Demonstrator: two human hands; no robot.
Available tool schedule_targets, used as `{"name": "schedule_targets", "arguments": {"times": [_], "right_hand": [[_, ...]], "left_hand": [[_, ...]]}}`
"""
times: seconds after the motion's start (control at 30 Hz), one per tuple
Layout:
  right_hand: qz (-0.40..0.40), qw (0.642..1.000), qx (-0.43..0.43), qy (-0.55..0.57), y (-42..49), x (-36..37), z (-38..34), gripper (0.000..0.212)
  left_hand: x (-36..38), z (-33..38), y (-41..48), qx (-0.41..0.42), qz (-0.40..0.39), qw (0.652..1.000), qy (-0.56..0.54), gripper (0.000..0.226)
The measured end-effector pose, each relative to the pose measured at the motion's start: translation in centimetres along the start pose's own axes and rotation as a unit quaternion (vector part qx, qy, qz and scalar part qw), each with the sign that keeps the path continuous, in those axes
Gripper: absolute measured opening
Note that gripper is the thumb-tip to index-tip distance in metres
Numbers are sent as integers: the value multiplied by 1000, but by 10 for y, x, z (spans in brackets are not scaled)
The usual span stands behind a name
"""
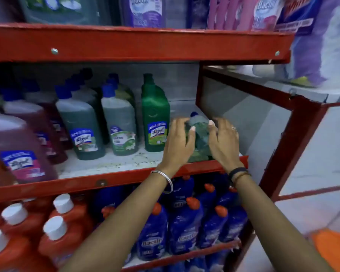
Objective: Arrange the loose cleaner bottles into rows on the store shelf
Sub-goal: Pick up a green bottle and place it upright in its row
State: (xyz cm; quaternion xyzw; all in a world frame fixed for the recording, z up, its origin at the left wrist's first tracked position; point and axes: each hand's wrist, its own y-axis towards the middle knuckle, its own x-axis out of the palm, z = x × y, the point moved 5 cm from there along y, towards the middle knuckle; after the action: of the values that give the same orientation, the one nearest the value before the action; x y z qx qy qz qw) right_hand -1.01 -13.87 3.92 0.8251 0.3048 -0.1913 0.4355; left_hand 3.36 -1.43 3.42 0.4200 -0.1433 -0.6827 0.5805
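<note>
Between left hand (pixel 180 140) and right hand (pixel 224 141) stands a bottle (pixel 199 130).

Bottle (pixel 199 134) on shelf (pixel 110 163), right of rows (pixel 98 122).

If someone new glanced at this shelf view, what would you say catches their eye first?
Both hands, the left hand and the right hand, cup a small blue-capped green bottle at the right end of the middle shelf. Left of it a tall dark green bottle stands upright, with blue-capped bottles in rows beyond.
</note>
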Motion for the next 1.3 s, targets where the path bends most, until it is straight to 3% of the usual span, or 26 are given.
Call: {"name": "schedule_targets", "arguments": {"times": [0.13,0.27,0.37,0.43,0.5,0.57,0.63,0.73,0.8,0.87,1.0,1.13,1.3], "right_hand": [[-73,993,89,-15,15,13,33,49],[-182,975,126,-26,33,23,34,39],[-245,954,175,-2,45,29,32,27],[-243,943,219,67,48,32,31,25],[-221,923,261,179,42,34,30,21],[-206,894,284,280,29,37,27,24],[-197,865,295,355,17,40,24,35],[-189,838,274,433,-7,38,7,32],[-197,821,253,473,-23,38,-9,31],[-214,823,216,481,-33,34,-24,30],[-243,831,146,478,-54,43,-78,29],[-265,831,94,480,-66,70,-136,26],[-290,835,36,467,-65,114,-193,43]], "left_hand": [[41,-22,10,-142,-62,987,51,39],[57,-22,18,-267,-117,955,-47,22],[55,-26,25,-353,-73,923,-135,23],[49,-31,27,-386,-36,895,-218,15],[42,-33,25,-372,-25,891,-260,4],[36,-32,19,-336,-23,898,-283,6],[25,-26,11,-300,-32,896,-325,17],[0,-19,-6,-276,-51,897,-343,43],[-20,-18,-19,-279,-87,894,-339,36],[-36,-16,-27,-271,-123,897,-327,29],[-97,-31,-48,-244,-135,918,-283,39],[-158,-52,-63,-201,-93,946,-235,44],[-217,-86,-66,-178,-2,979,-102,50]]}}
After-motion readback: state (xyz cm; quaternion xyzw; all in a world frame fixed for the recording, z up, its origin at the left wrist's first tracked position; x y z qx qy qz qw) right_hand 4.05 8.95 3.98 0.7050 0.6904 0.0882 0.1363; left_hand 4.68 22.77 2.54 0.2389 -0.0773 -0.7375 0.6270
